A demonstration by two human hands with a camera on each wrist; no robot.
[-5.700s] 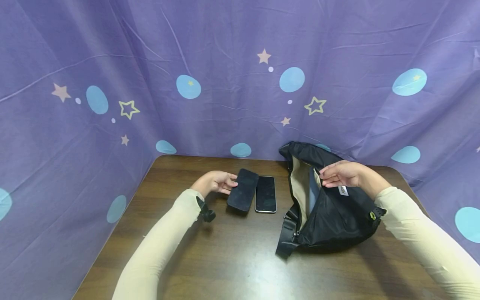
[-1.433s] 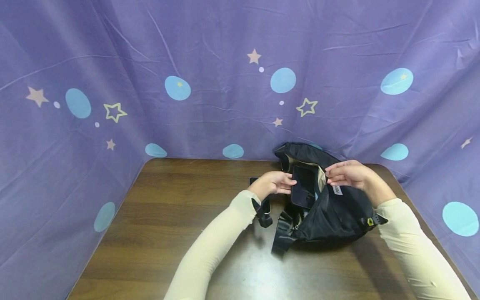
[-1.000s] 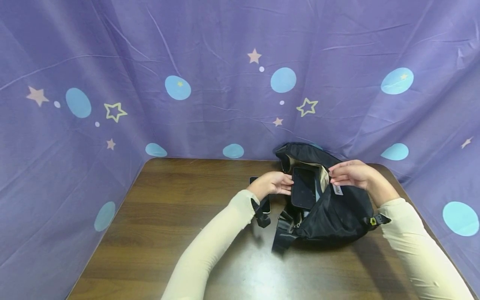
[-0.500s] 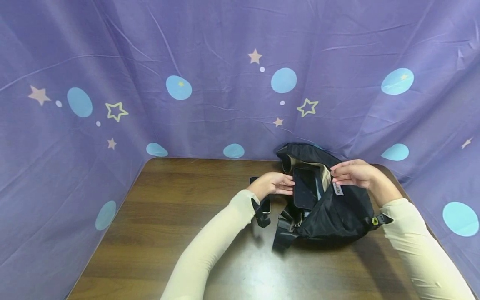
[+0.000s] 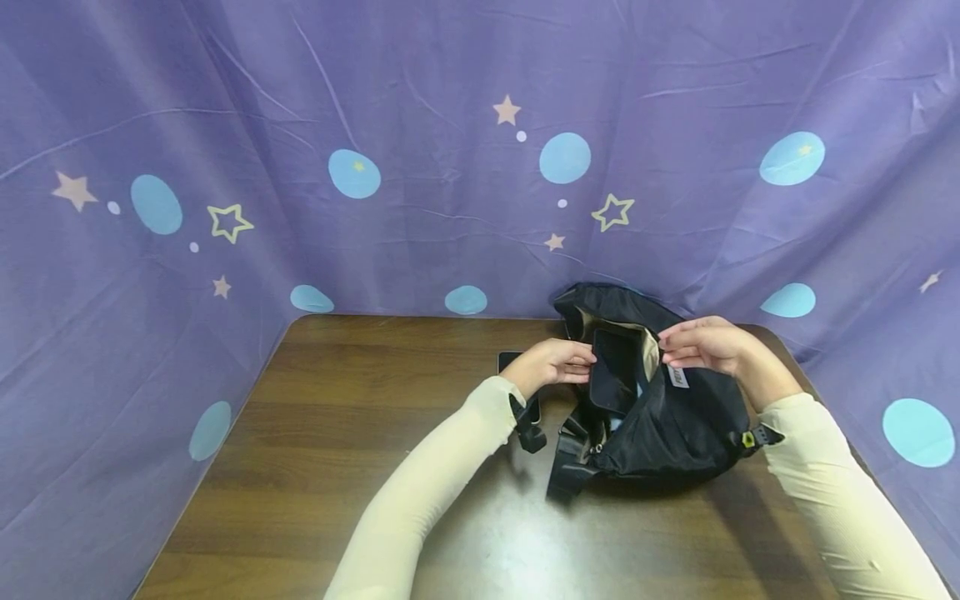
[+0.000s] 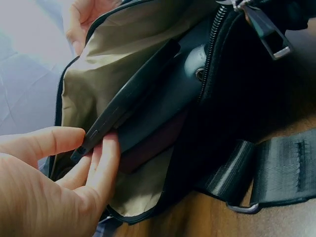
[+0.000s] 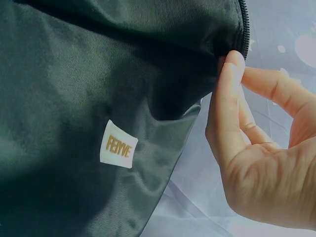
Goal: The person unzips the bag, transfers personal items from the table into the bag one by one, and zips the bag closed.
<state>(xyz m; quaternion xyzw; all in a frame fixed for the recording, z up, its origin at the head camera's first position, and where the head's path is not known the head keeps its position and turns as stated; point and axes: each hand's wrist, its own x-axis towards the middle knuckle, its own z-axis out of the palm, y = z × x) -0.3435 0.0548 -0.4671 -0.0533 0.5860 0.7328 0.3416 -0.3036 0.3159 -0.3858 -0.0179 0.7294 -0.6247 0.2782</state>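
A black crossbody bag point(image 5: 686, 437) with a beige lining lies unzipped at the back right of the table. My left hand point(image 5: 558, 362) pinches a black smartphone point(image 5: 613, 371) by its edge, thumb on one face and fingers on the other. In the left wrist view the phone point(image 6: 129, 98) slants inside the bag's mouth, beside a dark blue-grey item point(image 6: 170, 101) and a maroon edge point(image 6: 155, 143). My right hand point(image 5: 705, 346) pinches the zippered rim between thumb and fingers and holds the mouth apart. A white label point(image 7: 118, 145) shows on the bag's front.
A second phone point(image 5: 507, 359) lies on the wooden table point(image 5: 360, 400), mostly hidden behind my left hand and wrist. The bag's strap point(image 5: 570, 471) trails toward the front. A purple patterned curtain point(image 5: 450, 242) stands right behind the table's far edge.
Since the earliest frame, my left hand has carried the phone rightward from beside the second phone into the bag's mouth. Over the last second it shifts slightly right; my right hand keeps hold of the rim.
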